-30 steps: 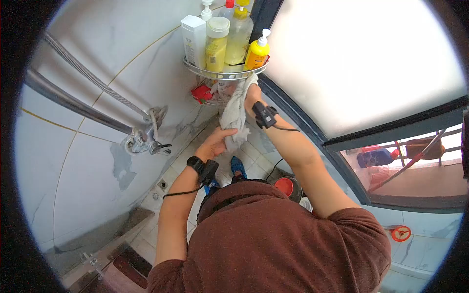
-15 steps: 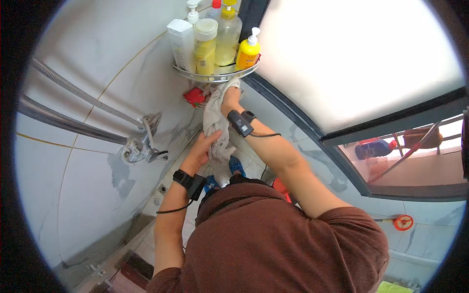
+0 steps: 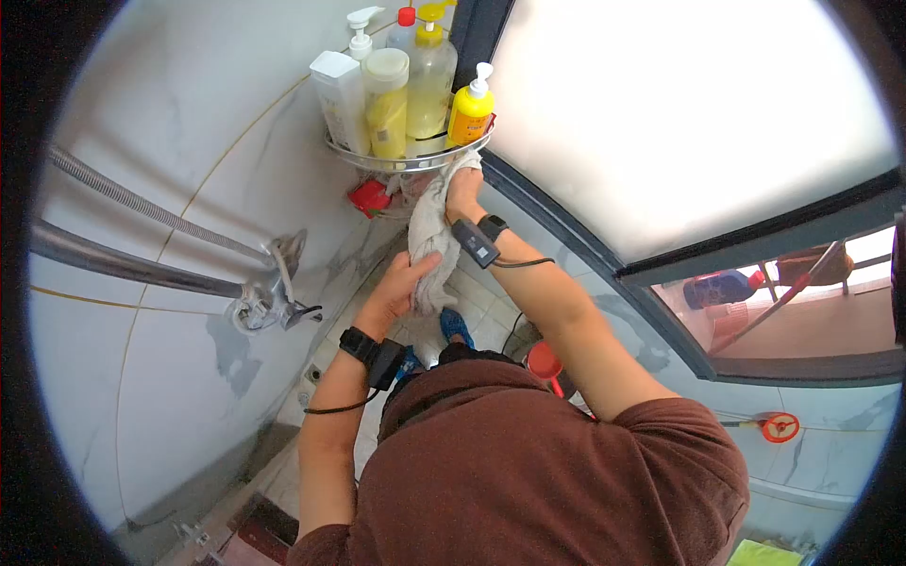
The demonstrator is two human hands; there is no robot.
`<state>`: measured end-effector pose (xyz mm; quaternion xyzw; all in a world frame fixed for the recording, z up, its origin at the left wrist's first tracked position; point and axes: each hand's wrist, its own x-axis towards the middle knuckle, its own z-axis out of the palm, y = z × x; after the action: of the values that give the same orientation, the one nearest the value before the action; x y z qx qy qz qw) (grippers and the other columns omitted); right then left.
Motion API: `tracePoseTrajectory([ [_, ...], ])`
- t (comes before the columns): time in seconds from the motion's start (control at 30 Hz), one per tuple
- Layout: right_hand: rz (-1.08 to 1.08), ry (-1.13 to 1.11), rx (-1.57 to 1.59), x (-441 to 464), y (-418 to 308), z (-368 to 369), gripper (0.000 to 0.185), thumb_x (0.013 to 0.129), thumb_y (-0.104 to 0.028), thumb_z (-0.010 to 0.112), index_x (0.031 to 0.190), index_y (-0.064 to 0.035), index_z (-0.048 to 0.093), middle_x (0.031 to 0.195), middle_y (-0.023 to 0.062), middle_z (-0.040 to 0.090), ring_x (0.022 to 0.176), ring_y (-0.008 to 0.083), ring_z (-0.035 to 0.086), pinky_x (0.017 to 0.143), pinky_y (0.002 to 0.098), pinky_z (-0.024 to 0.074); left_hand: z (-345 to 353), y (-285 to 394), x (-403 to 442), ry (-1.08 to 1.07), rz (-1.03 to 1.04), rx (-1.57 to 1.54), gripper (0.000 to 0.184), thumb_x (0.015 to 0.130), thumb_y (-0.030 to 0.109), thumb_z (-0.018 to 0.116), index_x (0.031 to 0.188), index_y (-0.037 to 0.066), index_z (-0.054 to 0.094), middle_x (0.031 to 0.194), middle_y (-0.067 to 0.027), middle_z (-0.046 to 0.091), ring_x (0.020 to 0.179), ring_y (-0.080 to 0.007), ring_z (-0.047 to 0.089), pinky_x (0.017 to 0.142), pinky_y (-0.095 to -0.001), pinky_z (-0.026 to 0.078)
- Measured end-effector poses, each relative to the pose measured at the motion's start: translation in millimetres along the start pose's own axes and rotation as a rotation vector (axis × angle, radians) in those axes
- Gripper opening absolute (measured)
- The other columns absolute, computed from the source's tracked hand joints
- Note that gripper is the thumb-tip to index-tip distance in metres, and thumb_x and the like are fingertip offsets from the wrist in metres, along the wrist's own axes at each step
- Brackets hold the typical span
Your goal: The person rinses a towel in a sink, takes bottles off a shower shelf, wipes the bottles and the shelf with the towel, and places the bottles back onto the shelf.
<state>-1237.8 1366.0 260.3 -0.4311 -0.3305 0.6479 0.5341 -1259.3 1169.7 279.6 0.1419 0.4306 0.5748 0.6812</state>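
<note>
A whitish cloth (image 3: 429, 236) hangs just below the front rim of the upper corner shelf (image 3: 406, 164). My right hand (image 3: 463, 193) is closed on the cloth's upper part, close under the shelf's right side. Lower down, my left hand (image 3: 404, 281) grips the cloth's left edge, its thumb lying across the fabric. On the shelf stand a white bottle (image 3: 342, 106), a yellow container (image 3: 387, 108), a large pump bottle (image 3: 430, 90) and a small yellow pump bottle (image 3: 470, 115). A red packet (image 3: 370, 196) lies on the lower shelf, partly hidden by the cloth.
At the left, a shower valve (image 3: 274, 304) with a hose (image 3: 170, 212) and a metal pipe (image 3: 132, 262) juts from the tiled wall. A dark window frame (image 3: 566, 229) runs along the right. A red dipper (image 3: 545, 360) is low beside my body.
Both hands and the cloth first shifted left and the cloth hung lower; since then the cloth's lower end has risen. The view has shifted too. Both hands keep their hold.
</note>
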Motion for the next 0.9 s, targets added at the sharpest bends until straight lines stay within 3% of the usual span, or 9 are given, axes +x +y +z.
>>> tracePoseTrajectory([
  [0.13,0.054,-0.095,0.101,36,55,-7,0.039,0.095,-0.036,0.039,0.107,-0.0036,0.056,0.096,0.0048,0.060,0.077,0.0223,0.055,0.073,0.0333,0.0478,-15,-10,-3,0.075,0.066,-0.025,0.037,0.086,0.018,0.063,0.116,-0.002,0.052,0.104,-0.0076,0.062,0.092,-0.0167,0.061,0.075,-0.0316,0.052],
  [0.2,-0.083,-0.123,0.080,60,101,-9,0.036,0.095,-0.036,0.039,0.105,-0.0060,0.057,0.094,0.0047,0.060,0.080,0.0210,0.055,0.075,0.0329,0.0469,-19,-11,-6,0.109,0.074,-0.028,0.037,0.086,0.017,0.063,0.116,-0.001,0.051,0.104,-0.0078,0.062,0.091,-0.0173,0.061,0.075,-0.0319,0.052],
  [0.33,-0.017,-0.151,0.448,33,107,4,0.031,0.096,-0.026,0.040,0.104,-0.0011,0.056,0.097,0.0058,0.058,0.086,0.0190,0.052,0.078,0.0317,0.0442,-10,-3,-18,0.156,0.042,0.026,0.036,0.086,0.017,0.063,0.116,0.000,0.052,0.104,-0.0081,0.062,0.091,-0.0176,0.062,0.076,-0.0325,0.052],
  [0.5,-0.035,-0.211,-0.378,-33,17,-1,0.026,0.094,-0.020,0.044,0.101,0.0016,0.056,0.096,0.0103,0.059,0.084,0.0191,0.052,0.075,0.0310,0.0442,-5,-4,-20,0.107,-0.019,0.082,0.037,0.086,0.018,0.063,0.117,0.001,0.052,0.106,-0.0080,0.062,0.091,-0.0169,0.061,0.076,-0.0326,0.052],
  [0.6,-0.058,-0.259,-0.212,9,22,-31,0.024,0.094,-0.019,0.045,0.098,0.0017,0.056,0.093,0.0101,0.060,0.081,0.0179,0.053,0.072,0.0314,0.0449,12,9,-23,0.034,-0.029,0.052,0.038,0.087,0.018,0.063,0.118,0.000,0.052,0.106,-0.0074,0.061,0.090,-0.0165,0.061,0.075,-0.0315,0.052],
  [0.67,-0.086,-0.046,-0.281,32,5,-40,0.025,0.095,-0.020,0.041,0.098,-0.0005,0.057,0.090,0.0068,0.060,0.076,0.0155,0.052,0.067,0.0301,0.0448,8,4,-4,0.011,0.012,0.072,0.038,0.087,0.018,0.062,0.119,-0.001,0.051,0.106,-0.0076,0.061,0.090,-0.0163,0.061,0.075,-0.0310,0.052],
  [0.7,0.067,-0.162,0.040,44,-1,-42,0.026,0.095,-0.019,0.038,0.103,-0.0054,0.058,0.092,0.0090,0.060,0.075,0.0208,0.054,0.068,0.0327,0.0456,6,0,6,0.000,0.030,0.083,0.038,0.087,0.017,0.062,0.119,-0.002,0.051,0.106,-0.0078,0.061,0.090,-0.0162,0.061,0.075,-0.0307,0.051],
  [0.77,-0.063,-0.206,-0.025,71,8,-45,0.026,0.092,-0.022,0.044,0.098,-0.0046,0.061,0.090,0.0068,0.061,0.079,0.0215,0.058,0.066,0.0348,0.0472,22,6,15,-0.021,0.066,0.091,0.038,0.087,0.016,0.062,0.118,-0.002,0.051,0.106,-0.0085,0.061,0.091,-0.0167,0.061,0.076,-0.0303,0.051],
  [0.9,0.108,-0.315,0.256,135,122,-41,0.023,0.091,-0.018,0.043,0.100,-0.0099,0.063,0.092,0.0068,0.063,0.082,0.0218,0.058,0.069,0.0339,0.0454,31,9,11,0.074,0.082,0.089,0.036,0.087,0.015,0.062,0.116,-0.002,0.052,0.104,-0.0100,0.062,0.089,-0.0179,0.062,0.074,-0.0312,0.052],
])
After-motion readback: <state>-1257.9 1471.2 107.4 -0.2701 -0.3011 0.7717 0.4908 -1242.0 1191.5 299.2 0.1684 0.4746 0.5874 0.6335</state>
